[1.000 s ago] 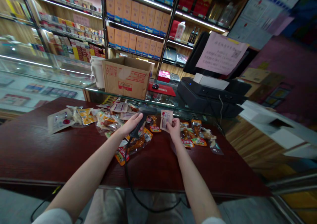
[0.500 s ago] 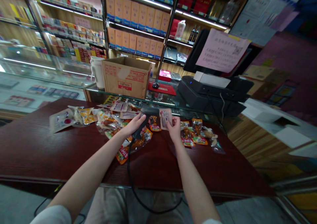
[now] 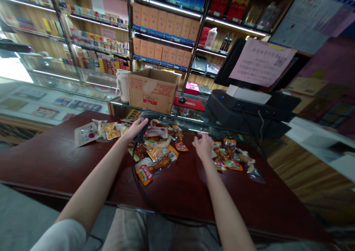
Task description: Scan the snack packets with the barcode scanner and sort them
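My left hand (image 3: 135,129) is wrapped round the grip of a black barcode scanner (image 3: 145,121), held above the pile of snack packets (image 3: 158,153) on the dark red table (image 3: 47,162). The scanner's cable (image 3: 135,177) runs down toward me. My right hand (image 3: 203,147) is low over the right group of packets (image 3: 230,160), fingers curled on a pale packet (image 3: 195,144) that lies at the group's left edge. A white packet with a red dot (image 3: 84,135) lies at the far left of the spread.
A cardboard box (image 3: 152,88) and a white jug (image 3: 122,84) stand on the glass counter behind the table. A black register (image 3: 244,110) with a pink notice (image 3: 260,62) is at the right. Stocked shelves (image 3: 163,25) fill the back wall.
My right hand has come down from holding the pale packet up by the scanner to the right pile. My left hand with the scanner has shifted left. The view has panned.
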Tool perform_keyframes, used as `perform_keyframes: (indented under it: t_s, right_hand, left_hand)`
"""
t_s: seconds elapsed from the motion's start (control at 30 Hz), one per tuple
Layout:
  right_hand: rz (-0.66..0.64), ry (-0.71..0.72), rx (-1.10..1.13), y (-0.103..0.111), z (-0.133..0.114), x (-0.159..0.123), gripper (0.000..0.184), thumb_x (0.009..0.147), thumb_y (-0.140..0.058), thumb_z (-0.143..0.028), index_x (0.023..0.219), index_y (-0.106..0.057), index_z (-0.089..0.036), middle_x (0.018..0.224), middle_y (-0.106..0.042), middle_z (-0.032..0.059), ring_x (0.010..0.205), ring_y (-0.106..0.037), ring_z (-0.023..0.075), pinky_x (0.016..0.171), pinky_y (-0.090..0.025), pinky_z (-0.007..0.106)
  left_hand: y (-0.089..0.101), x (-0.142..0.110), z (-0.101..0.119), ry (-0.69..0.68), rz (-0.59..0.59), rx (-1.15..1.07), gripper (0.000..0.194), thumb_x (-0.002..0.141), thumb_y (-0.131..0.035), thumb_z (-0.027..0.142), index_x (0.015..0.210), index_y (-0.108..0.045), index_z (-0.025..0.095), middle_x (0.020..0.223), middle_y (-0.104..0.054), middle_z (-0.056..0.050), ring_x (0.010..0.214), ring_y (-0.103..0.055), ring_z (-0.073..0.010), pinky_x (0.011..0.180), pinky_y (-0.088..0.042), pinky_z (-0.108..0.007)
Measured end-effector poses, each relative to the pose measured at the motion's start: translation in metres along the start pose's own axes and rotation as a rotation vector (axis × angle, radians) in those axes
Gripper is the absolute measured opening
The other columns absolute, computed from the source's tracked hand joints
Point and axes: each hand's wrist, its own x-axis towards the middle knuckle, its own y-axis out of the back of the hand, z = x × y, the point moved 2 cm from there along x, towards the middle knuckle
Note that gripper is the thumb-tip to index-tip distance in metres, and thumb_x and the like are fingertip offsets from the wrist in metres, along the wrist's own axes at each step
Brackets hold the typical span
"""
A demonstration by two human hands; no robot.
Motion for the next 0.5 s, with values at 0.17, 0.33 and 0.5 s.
perform_keyframes:
  t_s: [0.17,0.33,0.5]
  right_hand:
    - [-0.389,-0.151,0.430,-0.083,-0.060,0.011,0.045,0.073,-0.067,-0.055,0.100,-0.064,-0.020,0.101,-0.068,0.0092,0.091,-0.064,0.0242,0.088,-0.048,0.040]
    - [-0.343,-0.100,0.230,-0.107,-0.090,0.018,0.065,0.072,-0.067,-0.065,0.122,-0.063,-0.024,0.135,-0.058,0.0136,0.129,-0.048,0.0347,0.109,-0.030,0.056]
    - [-0.479,-0.023,0.144,-0.120,-0.090,0.006,0.052,0.080,-0.060,-0.064,0.119,-0.068,-0.030,0.137,-0.059,0.0079,0.140,-0.035,0.0381,0.114,-0.010,0.063]
  left_hand:
    - [0.015,-0.004,0.008,-0.007,0.142,0.083,0.043,0.082,-0.063,0.058,0.092,-0.047,0.020,0.060,-0.058,0.004,0.045,-0.055,-0.0105,0.043,-0.045,-0.021]
    - [0.037,0.009,0.028,-0.118,0.357,0.195,0.035,0.074,-0.070,0.044,0.090,-0.054,0.016,0.065,-0.057,0.004,0.053,-0.054,-0.0100,0.051,-0.046,-0.021]
    - [0.042,0.025,0.011,-0.027,0.317,0.175,0.042,0.069,-0.068,0.050,0.090,-0.056,0.016,0.067,-0.060,0.002,0.057,-0.055,-0.0121,0.053,-0.044,-0.023]
